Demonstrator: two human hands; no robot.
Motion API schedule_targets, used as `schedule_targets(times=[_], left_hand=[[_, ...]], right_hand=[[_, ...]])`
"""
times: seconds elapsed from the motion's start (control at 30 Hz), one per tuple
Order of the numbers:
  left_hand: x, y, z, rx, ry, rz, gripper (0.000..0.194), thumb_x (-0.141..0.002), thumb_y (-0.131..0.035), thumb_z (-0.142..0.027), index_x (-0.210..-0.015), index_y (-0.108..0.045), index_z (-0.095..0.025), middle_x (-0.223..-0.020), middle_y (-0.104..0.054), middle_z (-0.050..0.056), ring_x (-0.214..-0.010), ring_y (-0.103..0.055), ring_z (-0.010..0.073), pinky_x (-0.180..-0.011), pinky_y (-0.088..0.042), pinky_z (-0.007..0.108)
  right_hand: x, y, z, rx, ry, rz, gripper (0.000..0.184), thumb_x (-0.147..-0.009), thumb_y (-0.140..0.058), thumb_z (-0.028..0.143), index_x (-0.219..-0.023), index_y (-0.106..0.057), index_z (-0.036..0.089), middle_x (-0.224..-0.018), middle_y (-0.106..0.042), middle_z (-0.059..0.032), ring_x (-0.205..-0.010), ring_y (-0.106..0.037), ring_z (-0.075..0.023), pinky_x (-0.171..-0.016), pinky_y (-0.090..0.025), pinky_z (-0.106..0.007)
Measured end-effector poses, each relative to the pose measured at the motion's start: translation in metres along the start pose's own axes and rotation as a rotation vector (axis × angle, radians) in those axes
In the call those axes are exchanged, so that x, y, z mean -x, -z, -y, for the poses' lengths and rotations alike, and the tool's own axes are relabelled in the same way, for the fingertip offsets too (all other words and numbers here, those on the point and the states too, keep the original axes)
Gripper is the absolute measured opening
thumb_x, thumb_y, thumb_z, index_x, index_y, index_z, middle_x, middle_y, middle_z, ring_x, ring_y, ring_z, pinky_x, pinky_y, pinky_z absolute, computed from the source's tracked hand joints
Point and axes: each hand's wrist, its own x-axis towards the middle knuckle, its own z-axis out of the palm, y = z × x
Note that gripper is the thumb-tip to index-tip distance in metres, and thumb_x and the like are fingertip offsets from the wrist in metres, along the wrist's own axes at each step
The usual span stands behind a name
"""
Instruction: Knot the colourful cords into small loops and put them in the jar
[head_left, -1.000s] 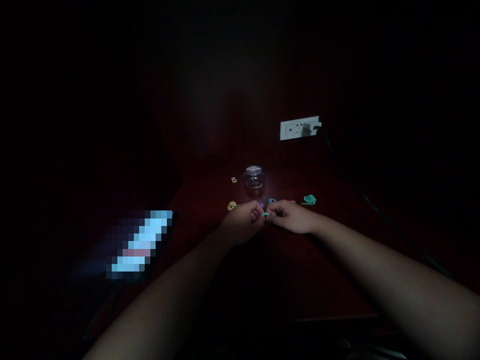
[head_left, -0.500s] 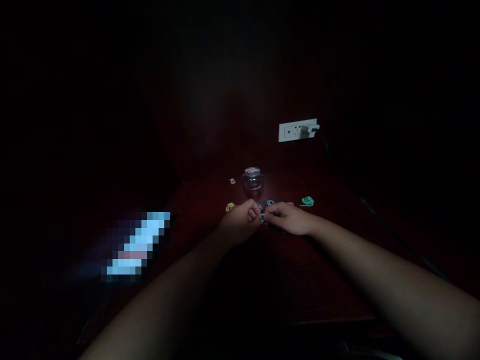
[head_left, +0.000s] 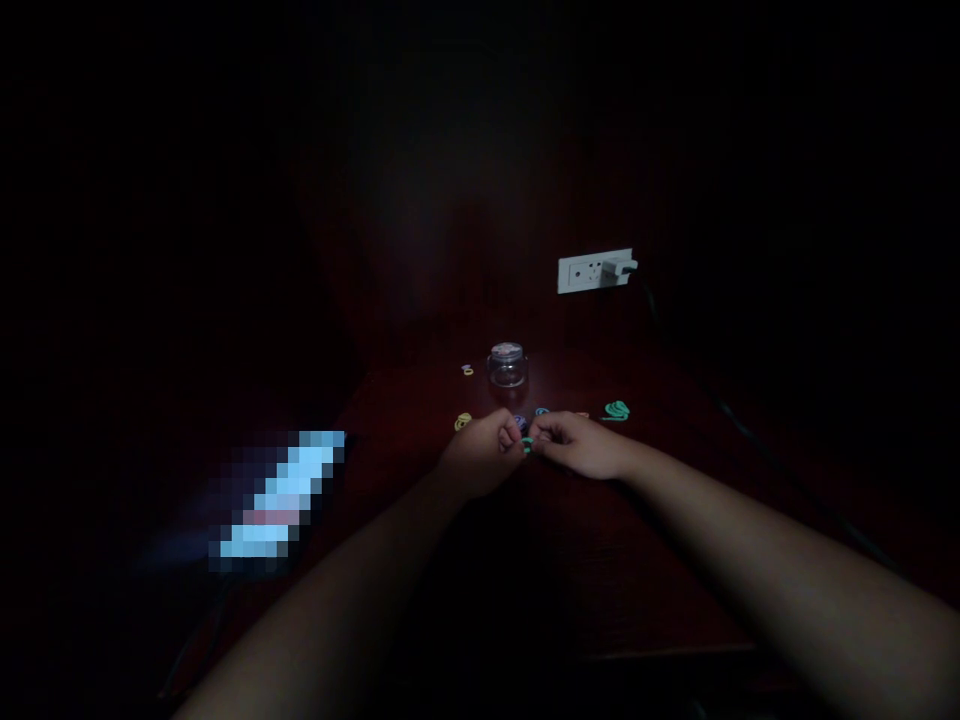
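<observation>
Between my two hands, over the dark red table, is a small green hair tie [head_left: 527, 443], a thin loop. My left hand [head_left: 484, 453] pinches its left side, with the fingers curled in. On the right side, the thumb and fingertips of my right hand [head_left: 577, 443] close on the same loop. Just beyond the hands lie a yellow bunch [head_left: 463, 422], a purple bunch [head_left: 520, 423] and a blue bunch [head_left: 541, 411] of similar bands, partly hidden. An orange bit [head_left: 582, 414] shows behind my right hand, and a green bunch [head_left: 616, 410] lies farther right.
A clear lidded jar [head_left: 508, 366] stands behind the bunches, with a few loose bands [head_left: 467, 370] to its left. A lit, pixelated screen [head_left: 281, 500] is at the left. A socket [head_left: 596, 271] with a plug is on the back wall; a cable [head_left: 750, 430] runs along the right.
The green loop between my fingertips looks rounder and more open than before. Both hands keep their pinch, and the whole view has shifted slightly.
</observation>
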Motion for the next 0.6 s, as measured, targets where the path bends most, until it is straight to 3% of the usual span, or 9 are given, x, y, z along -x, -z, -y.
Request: schedule_targets(times=[0.6], left_hand=[[-0.0019,-0.0058,0.0027,-0.001,-0.014,0.056,0.012,-0.074,-0.047,-0.026,-0.079,-0.055,-0.018,-0.068,-0.061,-0.001,-0.057,-0.053,0.0091,-0.051,-0.039,0.019]], right_hand=[[-0.0007,-0.0003,-0.0036,0.021,-0.001,-0.026,0.016,-0.075,-0.050,0.028,-0.067,-0.048,0.015,-0.056,-0.044,0.0041,-0.049,-0.037,-0.0066,-0.046,-0.029,-0.019]])
